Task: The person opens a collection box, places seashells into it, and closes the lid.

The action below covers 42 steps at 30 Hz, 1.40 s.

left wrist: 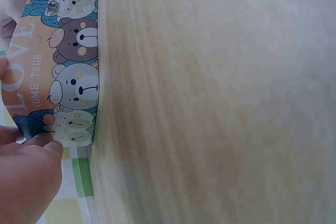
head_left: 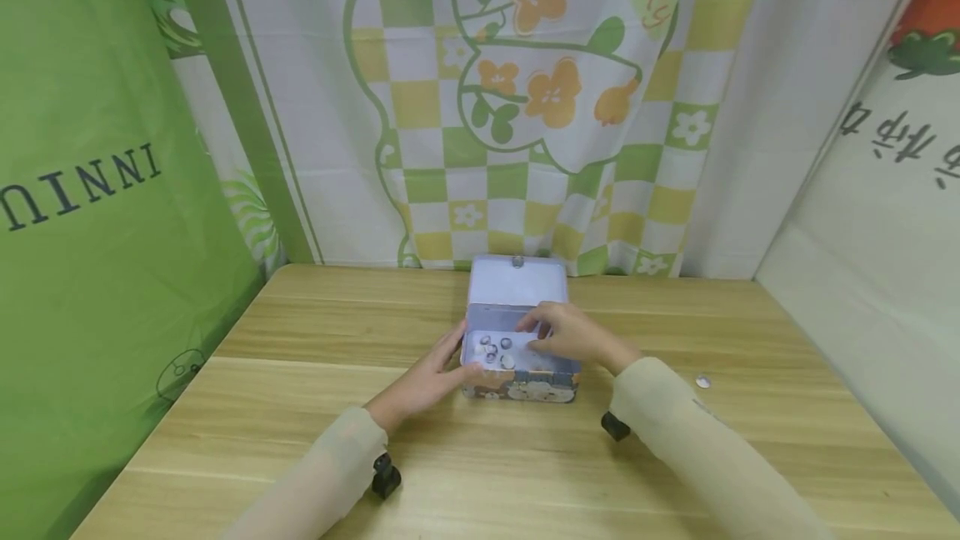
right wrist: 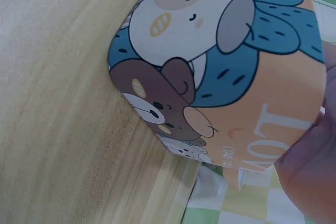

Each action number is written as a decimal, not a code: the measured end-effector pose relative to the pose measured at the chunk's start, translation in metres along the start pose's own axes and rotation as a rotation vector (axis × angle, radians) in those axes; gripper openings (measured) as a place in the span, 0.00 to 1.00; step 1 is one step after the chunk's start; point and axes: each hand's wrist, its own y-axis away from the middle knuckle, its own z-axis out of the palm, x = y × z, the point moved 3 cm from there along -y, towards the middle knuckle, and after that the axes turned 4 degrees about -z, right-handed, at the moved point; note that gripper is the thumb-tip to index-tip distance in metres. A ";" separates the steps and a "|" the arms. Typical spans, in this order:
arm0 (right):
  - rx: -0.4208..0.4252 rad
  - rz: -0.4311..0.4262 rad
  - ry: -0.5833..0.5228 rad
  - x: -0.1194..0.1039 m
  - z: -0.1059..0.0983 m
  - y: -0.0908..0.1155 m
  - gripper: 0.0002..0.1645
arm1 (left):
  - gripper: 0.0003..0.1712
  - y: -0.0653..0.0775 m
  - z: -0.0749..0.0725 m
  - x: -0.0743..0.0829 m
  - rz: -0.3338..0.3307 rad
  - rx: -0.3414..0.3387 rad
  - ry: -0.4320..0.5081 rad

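Observation:
A lidded tin box (head_left: pixel 521 390) printed with cartoon bears stands on the table with its lid (head_left: pixel 517 282) raised at the back. Several small, round, shiny pieces (head_left: pixel 506 343) lie inside, mostly toward the left; their exact kind is too small to tell. My left hand (head_left: pixel 423 382) grips the box's left side, thumb at the front rim, and the left wrist view shows its fingers at the printed corner. Over the box's right part, my right hand (head_left: pixel 566 336) reaches in with bent fingers, thumb and forefinger apart. I see nothing between them. The box wall hides its fingertips in the right wrist view.
One small round shiny piece (head_left: pixel 702 382) lies on the wooden table (head_left: pixel 300 407), right of the box. A patterned curtain (head_left: pixel 420 107) hangs behind the table's back edge. Green cloth (head_left: pixel 90 273) hangs on the left, with a thin dark cable (head_left: pixel 180 365) beside the table.

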 end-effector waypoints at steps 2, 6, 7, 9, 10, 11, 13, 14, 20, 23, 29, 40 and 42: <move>0.003 0.005 0.000 -0.001 -0.001 0.001 0.16 | 0.54 0.000 0.000 0.000 0.001 0.000 -0.002; 0.011 0.019 -0.002 -0.004 -0.007 0.005 0.16 | 0.53 -0.001 0.001 -0.001 0.006 -0.002 0.004; 0.014 0.023 -0.003 -0.005 -0.008 0.007 0.16 | 0.53 -0.002 0.001 -0.002 0.009 -0.001 0.007; 0.026 0.020 -0.005 -0.005 -0.013 0.012 0.16 | 0.52 -0.002 0.002 -0.001 0.020 0.000 0.013; 0.033 0.022 -0.006 -0.005 -0.015 0.014 0.16 | 0.52 -0.002 0.002 -0.002 0.018 -0.001 0.013; 0.040 0.022 -0.006 -0.005 -0.017 0.017 0.16 | 0.52 -0.002 0.002 -0.002 0.017 0.000 0.013; 0.053 0.021 -0.006 -0.004 -0.022 0.023 0.15 | 0.51 -0.002 0.003 -0.002 0.013 0.002 0.008; 0.058 0.018 -0.006 -0.002 -0.024 0.026 0.15 | 0.51 -0.002 0.003 -0.002 0.012 0.003 0.004; 0.081 0.038 -0.011 0.006 -0.038 0.048 0.16 | 0.51 -0.001 0.003 -0.001 0.003 0.000 0.007; 0.098 0.051 -0.008 0.011 -0.045 0.061 0.15 | 0.52 -0.001 0.003 -0.001 -0.001 -0.001 0.010; 0.110 0.089 0.003 0.023 -0.059 0.087 0.15 | 0.53 0.000 0.002 -0.001 0.005 0.002 0.006; 0.112 0.126 0.094 0.045 -0.077 0.132 0.15 | 0.53 -0.001 0.001 -0.002 0.007 0.000 0.012; 0.107 0.136 0.105 0.051 -0.078 0.140 0.15 | 0.53 -0.001 0.000 -0.002 0.010 0.003 0.012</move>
